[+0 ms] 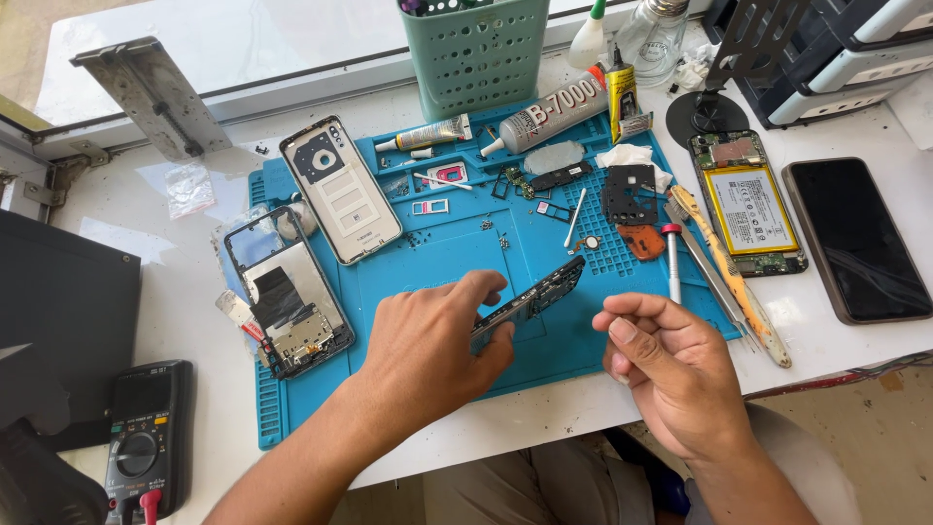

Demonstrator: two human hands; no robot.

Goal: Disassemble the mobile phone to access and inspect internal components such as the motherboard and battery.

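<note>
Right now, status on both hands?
Left hand grips dark circuit board above blue mat. Right hand loosely curled, apparently empty. Screwdriver lies beside it.

Left hand [437, 335] reaches forward, fingers pinched closed, thumb on top; right hand [666, 369] loosely curled, fingertips together

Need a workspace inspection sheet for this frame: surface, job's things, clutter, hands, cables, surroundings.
Surface: blue repair mat on a white table.
Job's things: dark circuit board, tilted, held above the mat.
Clutter: back cover, phone frame, opened phone showing its battery, dark-screened phone, glue tubes, screwdriver, small parts.
Hands: left hand pinches the board; right hand curled, fingertips together, contents unclear.
Cables: red probe plug in the multimeter.
Surroundings: green perforated basket, window ledge behind.
</note>
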